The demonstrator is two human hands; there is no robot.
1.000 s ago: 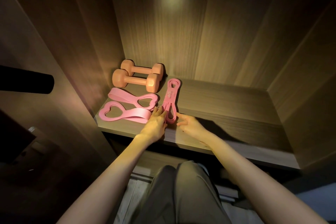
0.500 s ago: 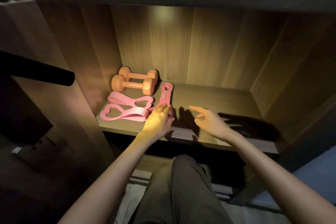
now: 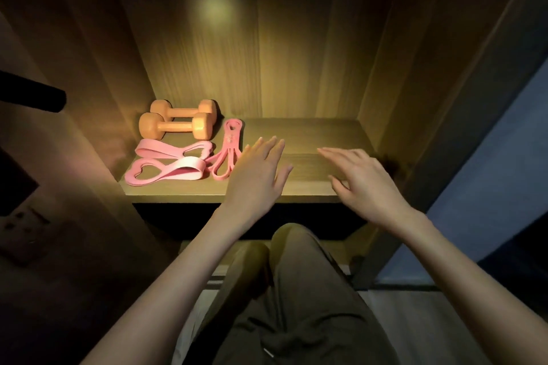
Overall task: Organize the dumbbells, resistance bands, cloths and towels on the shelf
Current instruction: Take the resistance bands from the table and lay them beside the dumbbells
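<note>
Two orange dumbbells lie side by side at the back left of the wooden shelf (image 3: 311, 139): the front dumbbell (image 3: 175, 126) and the rear dumbbell (image 3: 184, 107). In front of them lie two flat pink heart-loop resistance bands, the far band (image 3: 175, 150) and the near band (image 3: 164, 172). A narrow pink band (image 3: 226, 151) lies lengthwise to their right. My left hand (image 3: 258, 175) hovers open just right of the narrow band, empty. My right hand (image 3: 361, 184) is open and empty over the shelf's right half.
Wooden side walls and a back panel enclose the shelf. A dark cylindrical bar (image 3: 32, 96) juts in from the left. My knees in dark trousers (image 3: 290, 275) are below the shelf's front edge. A blue surface (image 3: 489, 187) lies to the right.
Both hands have let go of the narrow pink band and lifted away to the right, fingers spread. The band now lies uncovered beside the heart-loop bands.
</note>
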